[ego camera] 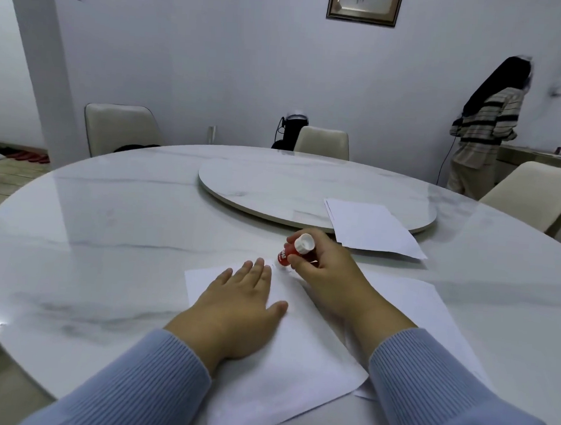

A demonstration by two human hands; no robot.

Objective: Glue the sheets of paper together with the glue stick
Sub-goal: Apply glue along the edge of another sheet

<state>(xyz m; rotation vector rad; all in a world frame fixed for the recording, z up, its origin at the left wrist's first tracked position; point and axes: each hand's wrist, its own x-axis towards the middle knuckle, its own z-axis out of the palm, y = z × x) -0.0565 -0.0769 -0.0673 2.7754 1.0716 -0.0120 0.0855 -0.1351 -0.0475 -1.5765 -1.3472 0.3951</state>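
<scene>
Gluing step, judged under way: right hand [318,271] grips glue stick [292,252], tip down at far edge of sheet [294,372] on surface [121,234]; left hand [239,305] lies flat on sheet. Next: draw stick along sheet, then lay spare sheets [371,228], beyond the sheet, on top.

left hand [237,309] flat, fingers spread, right hand [321,271] curled tight

A round marble worktop [105,233] carries a turntable [291,186]. Cream chairs [119,128] ring it beneath pale walls [217,58] and a framed picture [365,2].
</scene>
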